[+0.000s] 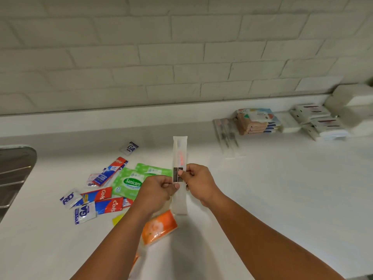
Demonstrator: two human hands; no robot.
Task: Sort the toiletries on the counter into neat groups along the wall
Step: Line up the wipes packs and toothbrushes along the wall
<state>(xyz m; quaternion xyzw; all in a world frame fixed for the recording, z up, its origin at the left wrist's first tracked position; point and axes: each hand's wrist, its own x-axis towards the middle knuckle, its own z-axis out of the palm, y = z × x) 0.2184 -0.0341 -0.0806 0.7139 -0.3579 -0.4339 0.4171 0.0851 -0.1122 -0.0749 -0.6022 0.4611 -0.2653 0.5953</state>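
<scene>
2 hands on 1 item from where I'm watching: the left hand (157, 190) and right hand (198, 182) each pinch the wrapped toothbrush (180, 156) w/ thumb and curled fingers at its dark label band, the left just below the right. The pkg is held up over the white counter (282, 188), mid-frame, its long axis pointing at the tiled wall (181, 57). Left of it lies a loose scatter: a green wipes pack (129, 182), red-and-blue toothpaste sachets (105, 196) and blue-and-white sachets (84, 213), w/ 1 lone sachet (129, 148) apart, nearer the wall. An orange pack (159, 227) sits beside the left forearm. Along the wall at right, blurred: other wrapped toothbrushes (226, 134), a stack of tissue packs (256, 122), white boxes (316, 118). A steel sink (12, 174) shows at far left.
</scene>
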